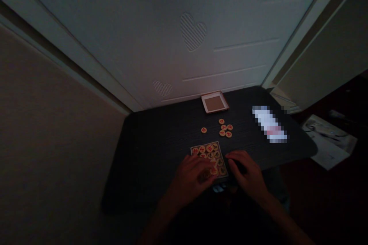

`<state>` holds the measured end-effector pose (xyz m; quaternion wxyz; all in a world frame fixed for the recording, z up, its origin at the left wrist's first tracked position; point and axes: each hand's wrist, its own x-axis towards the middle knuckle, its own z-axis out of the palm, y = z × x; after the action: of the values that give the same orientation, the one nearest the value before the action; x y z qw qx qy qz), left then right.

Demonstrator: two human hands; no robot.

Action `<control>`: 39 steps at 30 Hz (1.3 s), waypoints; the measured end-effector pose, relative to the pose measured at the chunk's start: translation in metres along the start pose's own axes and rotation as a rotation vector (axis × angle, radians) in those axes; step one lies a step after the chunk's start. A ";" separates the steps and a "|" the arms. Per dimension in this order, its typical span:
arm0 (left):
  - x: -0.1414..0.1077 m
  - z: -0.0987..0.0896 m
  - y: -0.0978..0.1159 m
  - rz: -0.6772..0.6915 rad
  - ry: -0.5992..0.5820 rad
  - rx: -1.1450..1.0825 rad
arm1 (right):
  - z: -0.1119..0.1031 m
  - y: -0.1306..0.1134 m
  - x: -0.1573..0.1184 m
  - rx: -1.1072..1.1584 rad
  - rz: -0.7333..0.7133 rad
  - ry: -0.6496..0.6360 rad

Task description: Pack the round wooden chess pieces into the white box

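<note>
An open shallow box (223,160) of round Chinese chess pieces sits near the front edge of the dark table, its pieces marked in red and black. My left hand (191,174) reaches over the box's left part and covers some of them. Its thumb and forefinger close around one red-marked Chinese chess piece (213,170) at the box's front. At the right side of the box is my right hand (245,170), fingers loosely curved, thumb apart from the forefinger, nothing visible between them. Beyond the box lie several loose red-marked pieces (224,127) in a cluster and a single piece (204,130) to their left.
The box lid (203,105) rests inside up at the table's (149,138) back edge, against a pale panel with hearts (193,32). A bright, pixelated object (269,124) lies on the table at right. Papers (330,141) lie lower, beyond the right edge. The scene is dim.
</note>
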<state>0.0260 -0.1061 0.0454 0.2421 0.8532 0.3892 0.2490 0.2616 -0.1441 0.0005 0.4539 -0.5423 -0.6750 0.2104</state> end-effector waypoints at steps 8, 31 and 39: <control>-0.010 0.020 0.010 -0.013 0.022 0.177 | 0.001 0.008 -0.009 0.034 0.018 -0.014; 0.027 -0.004 -0.017 -0.108 0.120 0.138 | 0.005 -0.008 -0.011 -0.163 -0.281 -0.259; 0.117 -0.002 -0.057 -0.140 0.002 0.252 | 0.009 -0.006 -0.021 -0.156 -0.241 -0.236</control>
<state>0.0606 0.0193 0.0398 0.1493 0.8472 0.4763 0.1817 0.2511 -0.1636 -0.0073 0.3500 -0.4627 -0.7979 0.1635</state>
